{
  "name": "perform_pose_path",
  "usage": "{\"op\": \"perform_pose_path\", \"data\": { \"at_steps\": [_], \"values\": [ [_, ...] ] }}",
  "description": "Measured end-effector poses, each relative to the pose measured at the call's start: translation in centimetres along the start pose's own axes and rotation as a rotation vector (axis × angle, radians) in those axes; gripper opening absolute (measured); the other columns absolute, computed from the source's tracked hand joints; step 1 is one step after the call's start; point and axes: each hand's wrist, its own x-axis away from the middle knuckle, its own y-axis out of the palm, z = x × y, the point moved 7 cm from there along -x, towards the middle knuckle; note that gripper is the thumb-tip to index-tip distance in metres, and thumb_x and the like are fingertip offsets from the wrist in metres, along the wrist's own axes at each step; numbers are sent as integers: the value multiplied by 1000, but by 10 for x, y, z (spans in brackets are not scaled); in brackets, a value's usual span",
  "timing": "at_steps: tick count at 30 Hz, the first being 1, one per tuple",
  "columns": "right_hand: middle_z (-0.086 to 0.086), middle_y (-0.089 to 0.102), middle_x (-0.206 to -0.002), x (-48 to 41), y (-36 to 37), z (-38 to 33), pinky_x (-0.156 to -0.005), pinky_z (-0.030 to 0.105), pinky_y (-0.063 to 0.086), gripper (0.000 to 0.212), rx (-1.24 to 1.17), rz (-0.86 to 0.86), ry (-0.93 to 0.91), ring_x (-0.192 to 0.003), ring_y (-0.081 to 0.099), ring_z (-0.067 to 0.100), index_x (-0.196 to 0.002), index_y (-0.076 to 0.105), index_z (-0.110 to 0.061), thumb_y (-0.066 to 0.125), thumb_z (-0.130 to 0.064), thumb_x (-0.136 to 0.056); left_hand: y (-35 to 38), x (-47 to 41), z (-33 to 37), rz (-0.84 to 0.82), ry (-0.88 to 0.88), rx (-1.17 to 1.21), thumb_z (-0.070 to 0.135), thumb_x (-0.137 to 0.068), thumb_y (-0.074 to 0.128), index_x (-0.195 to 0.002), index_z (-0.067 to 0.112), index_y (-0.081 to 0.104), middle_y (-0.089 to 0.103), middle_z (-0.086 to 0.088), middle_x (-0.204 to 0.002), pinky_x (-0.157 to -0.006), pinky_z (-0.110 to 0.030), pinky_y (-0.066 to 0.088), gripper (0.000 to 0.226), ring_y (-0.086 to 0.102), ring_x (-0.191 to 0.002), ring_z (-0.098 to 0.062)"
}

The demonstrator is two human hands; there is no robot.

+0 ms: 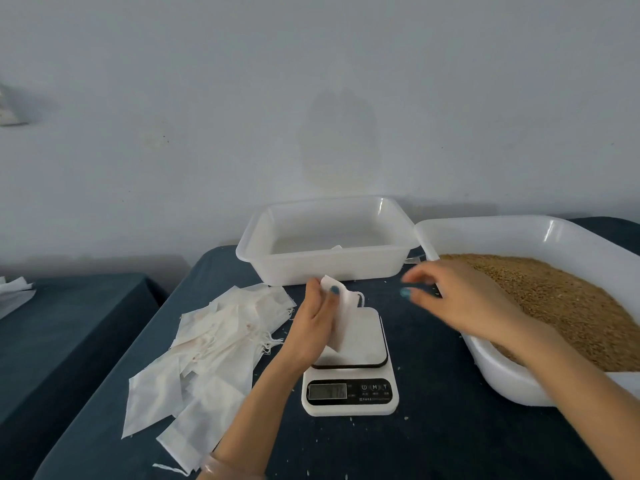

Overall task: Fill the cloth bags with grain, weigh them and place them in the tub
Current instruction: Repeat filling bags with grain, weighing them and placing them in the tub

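Left grip (317,320) pinches cloth bag (343,306), long axis near upright, drawstring end topmost.
Right grip (460,299) released, fingertips (412,278) blurred; scale (349,393) readout illegible.

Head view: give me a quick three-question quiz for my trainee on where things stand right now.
1. True or false: the left hand holds a cloth bag.
2. Fill in: the pile of empty bags lies to the ___ of the scale.
3. Where is the grain? A) in the right-hand tub; B) in the far tub; C) on the scale.

Key: 1 true; 2 left; 3 A.
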Motion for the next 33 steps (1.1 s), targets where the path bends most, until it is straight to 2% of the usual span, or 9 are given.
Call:
{"op": "perform_pose_path", "data": {
  "at_steps": [3,7,9,11,14,22,27,31,33],
  "values": [
    [-18,55,-128,5,25,-51,-92,23,42,48,-115,-29,-123,-120,47,3,-133,48,-34,56,-53,-90,4,-1,5,-16,90,0,22,-102,52,-85,20,47,50,19,-71,-63,-13,38,18,46,-66,-1],
    [-12,52,-136,0,48,-57,-97,29,46,60,-187,-27,-84,-123,47,10,-143,36,-29,60,-48,-91,1,-1,13,7,181,-11,19,-98,61,-78,24,54,62,11,-74,-68,-16,43,21,59,-72,-7],
    [-12,58,-124,-6,47,-51,-91,31,49,47,-219,34,-83,-114,52,11,-135,46,-29,60,-45,-92,-4,-2,13,37,186,7,22,-96,63,-76,27,56,58,7,-69,-62,-17,40,22,51,-65,-10],
    [-17,60,-95,-11,45,-46,-70,25,48,26,-197,100,-85,-90,56,6,-115,58,-30,60,-44,-93,-10,-4,9,86,165,24,24,-95,66,-74,27,59,54,5,-64,-57,-17,36,22,43,-61,-10],
    [-18,53,-75,-17,55,-38,-56,19,38,13,-200,110,-42,-72,52,2,-101,58,-32,58,-43,-94,-17,-7,-4,169,110,-37,25,-93,68,-77,23,63,59,11,-61,-55,-14,38,17,48,-58,-5],
    [-14,63,-97,-27,111,-10,-78,23,48,19,-348,21,64,-96,56,6,-112,62,-27,55,-36,-97,-17,-12,-48,167,-42,-212,27,-95,64,-95,36,56,69,17,-92,-71,-12,47,12,64,-87,2],
    [-14,61,-107,-14,122,9,-81,13,41,19,-471,159,74,-104,51,1,-114,62,-28,53,-24,-98,-15,-17,-64,117,-37,-189,33,-102,50,-112,36,55,64,18,-112,-88,-22,49,12,61,-103,2],
    [-13,62,-103,5,124,31,-82,16,41,16,-560,318,155,-99,55,3,-112,58,-27,50,-21,-99,-21,-17,-68,144,-6,-186,37,-106,37,-117,39,53,67,17,-115,-95,-30,47,20,60,-111,-6],
    [-11,65,-99,8,123,41,-79,23,45,15,-633,373,214,-90,59,6,-110,58,-23,46,-24,-101,-25,-15,-69,168,-1,-158,38,-106,34,-115,40,54,69,19,-111,-96,-27,46,22,58,-114,-5]
  ]
}}
